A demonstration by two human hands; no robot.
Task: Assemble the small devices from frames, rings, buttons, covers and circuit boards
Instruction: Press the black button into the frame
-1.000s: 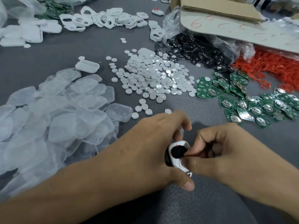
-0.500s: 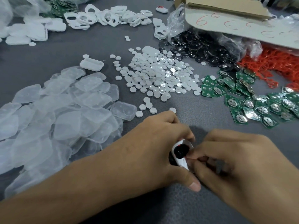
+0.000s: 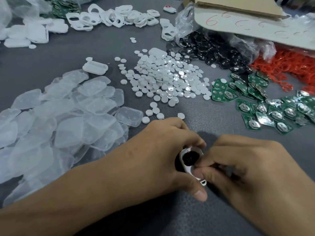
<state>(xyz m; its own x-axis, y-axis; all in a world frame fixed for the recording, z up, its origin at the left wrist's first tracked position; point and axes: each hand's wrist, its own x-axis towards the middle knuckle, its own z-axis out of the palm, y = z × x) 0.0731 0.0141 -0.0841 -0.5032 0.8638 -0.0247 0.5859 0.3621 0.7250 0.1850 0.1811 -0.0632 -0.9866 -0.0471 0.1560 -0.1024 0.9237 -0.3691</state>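
My left hand (image 3: 158,154) grips a small white frame (image 3: 187,165) near the table's front, thumb under it and fingers over its top. A black round button (image 3: 190,158) sits in the frame's opening, with a speck of red at its upper rim. My right hand (image 3: 242,169) pinches the frame's right side, fingertips pressed against the button's edge. Parts lie in heaps behind: clear covers (image 3: 56,120) at left, white round buttons (image 3: 167,80) in the middle, green circuit boards (image 3: 265,106) at right, black buttons (image 3: 213,50), red rings (image 3: 289,67) and white frames (image 3: 110,17).
A cardboard box (image 3: 247,12) with red writing lies at the back right over a plastic bag. White solid covers (image 3: 25,33) are stacked at the far left, one white cover (image 3: 95,67) lies alone. One finished device (image 3: 169,9) sits at the back. The grey table (image 3: 221,123) shows between heaps.
My right hand has closed in over the frame's right side, and both hands with the frame have shifted slightly. The heaps are unchanged.
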